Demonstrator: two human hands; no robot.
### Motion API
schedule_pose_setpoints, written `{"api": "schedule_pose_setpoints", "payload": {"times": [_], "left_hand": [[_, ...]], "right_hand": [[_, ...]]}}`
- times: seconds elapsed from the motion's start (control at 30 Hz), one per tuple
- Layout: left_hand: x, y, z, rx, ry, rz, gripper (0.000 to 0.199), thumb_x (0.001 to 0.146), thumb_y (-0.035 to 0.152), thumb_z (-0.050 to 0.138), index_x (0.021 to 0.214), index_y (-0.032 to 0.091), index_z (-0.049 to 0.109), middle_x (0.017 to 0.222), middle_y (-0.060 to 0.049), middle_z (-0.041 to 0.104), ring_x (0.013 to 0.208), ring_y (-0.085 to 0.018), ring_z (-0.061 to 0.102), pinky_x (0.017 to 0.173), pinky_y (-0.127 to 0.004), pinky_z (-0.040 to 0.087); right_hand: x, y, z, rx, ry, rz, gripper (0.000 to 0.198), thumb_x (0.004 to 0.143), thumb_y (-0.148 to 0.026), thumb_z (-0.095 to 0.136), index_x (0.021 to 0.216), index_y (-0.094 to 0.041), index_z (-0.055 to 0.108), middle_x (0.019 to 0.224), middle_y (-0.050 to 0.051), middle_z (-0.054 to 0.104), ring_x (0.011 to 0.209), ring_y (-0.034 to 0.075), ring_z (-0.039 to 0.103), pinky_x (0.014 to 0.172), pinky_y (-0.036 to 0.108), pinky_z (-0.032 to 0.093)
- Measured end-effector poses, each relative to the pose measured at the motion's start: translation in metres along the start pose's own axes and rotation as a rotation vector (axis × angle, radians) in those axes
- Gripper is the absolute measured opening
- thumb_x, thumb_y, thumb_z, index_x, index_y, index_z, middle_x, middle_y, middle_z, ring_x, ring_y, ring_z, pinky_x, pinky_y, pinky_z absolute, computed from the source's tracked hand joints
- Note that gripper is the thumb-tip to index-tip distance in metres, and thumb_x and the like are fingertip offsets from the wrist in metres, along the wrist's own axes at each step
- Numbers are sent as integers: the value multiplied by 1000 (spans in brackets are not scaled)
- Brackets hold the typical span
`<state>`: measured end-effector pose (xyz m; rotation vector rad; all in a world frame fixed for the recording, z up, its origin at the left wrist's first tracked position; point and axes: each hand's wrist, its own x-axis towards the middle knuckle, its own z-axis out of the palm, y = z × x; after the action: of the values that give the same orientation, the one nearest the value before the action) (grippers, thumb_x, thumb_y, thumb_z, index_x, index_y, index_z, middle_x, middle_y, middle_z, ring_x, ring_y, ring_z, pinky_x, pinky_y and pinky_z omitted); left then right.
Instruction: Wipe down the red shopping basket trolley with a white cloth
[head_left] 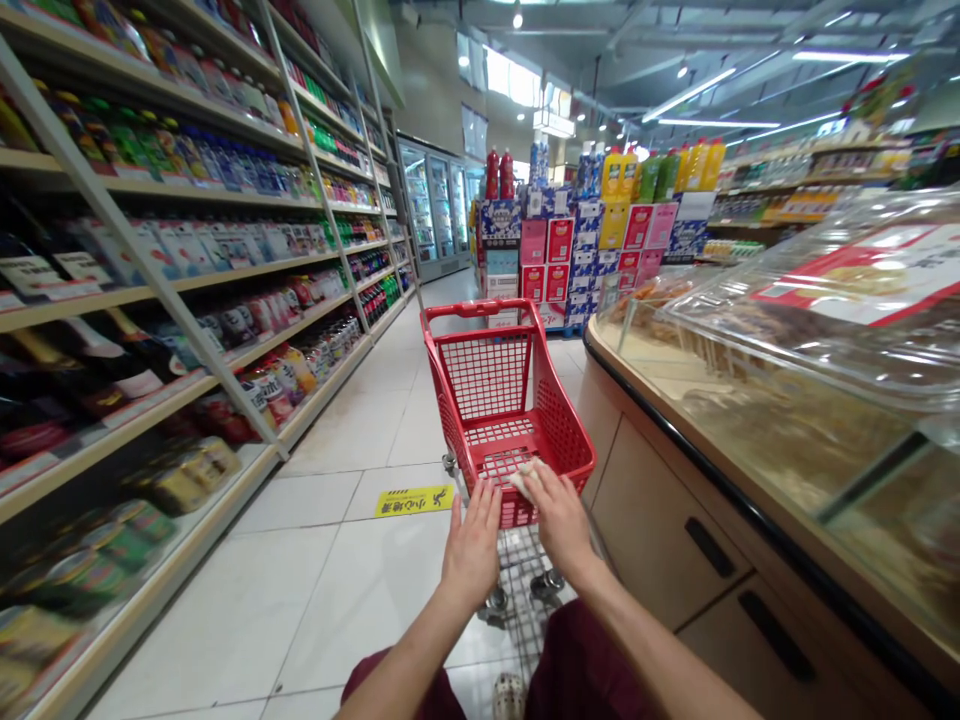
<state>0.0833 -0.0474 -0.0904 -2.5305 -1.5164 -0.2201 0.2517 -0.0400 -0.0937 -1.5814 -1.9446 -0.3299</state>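
Observation:
A red plastic shopping cart (576,440) stands in front of me, its front end toward me and its handle at the far side. My left hand (472,540) lies at the cart's near rim with its fingers stretched out, holding nothing. Beside it, my right hand (559,515) bends over the same rim and holds a crumpled white cloth (529,478) against the red plastic. Part of the cloth is hidden under the fingers. The basket shows no goods in it. Below the rim are a metal grid and small wheels.
Shelves of drinks (225,180) run along the left. On the right, close to the cart, is a wooden counter (652,500) with clear food boxes (825,290). Stacked cartons (547,260) stand beyond the cart. A yellow floor sticker (414,501) marks the white tiles.

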Motion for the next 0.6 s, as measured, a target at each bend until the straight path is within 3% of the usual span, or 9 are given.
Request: {"api": "schedule_pose_setpoints", "payload": {"times": [0.1, 0.23, 0.3, 0.5, 0.6], "left_hand": [[-1, -2, 0, -4, 8, 4, 66, 69, 6, 32, 133, 14, 19, 142, -5, 17, 132, -19, 8, 105, -48, 14], [-2, -3, 3, -17, 19, 5, 69, 67, 4, 33, 134, 13, 17, 143, -6, 15, 132, -19, 8, 105, -49, 14], [-1, -2, 5, -19, 18, 5, 70, 66, 5, 33, 134, 12, 17, 143, -7, 15, 131, -20, 8, 105, -49, 15], [-1, -4, 6, 6, 28, 18, 70, 66, 6, 34, 134, 14, 18, 143, -5, 16, 131, -20, 9, 105, -49, 14], [-3, -6, 4, 11, 30, 21, 70, 66, 6, 34, 134, 14, 17, 142, -5, 17, 131, -19, 10, 105, -48, 15]], "right_hand": [[3, -7, 2, 17, -19, -21, 46, 73, -1, 38, 111, -20, 55, 126, 7, 48, 115, 17, 43, 97, 37, 26], [5, 30, -8, -91, 15, 210, 46, 72, 0, 37, 112, -18, 54, 125, 9, 49, 114, 21, 44, 96, 42, 27], [5, 35, -9, -105, 32, 248, 45, 73, -1, 36, 111, -17, 55, 124, 10, 49, 114, 21, 43, 95, 43, 28], [5, -15, 5, 28, -12, -53, 48, 73, -1, 38, 112, -22, 54, 126, 6, 48, 116, 17, 42, 96, 37, 28], [6, 5, -1, -28, -17, 14, 46, 74, -1, 37, 111, -21, 55, 126, 7, 48, 115, 19, 43, 96, 39, 28]]}}
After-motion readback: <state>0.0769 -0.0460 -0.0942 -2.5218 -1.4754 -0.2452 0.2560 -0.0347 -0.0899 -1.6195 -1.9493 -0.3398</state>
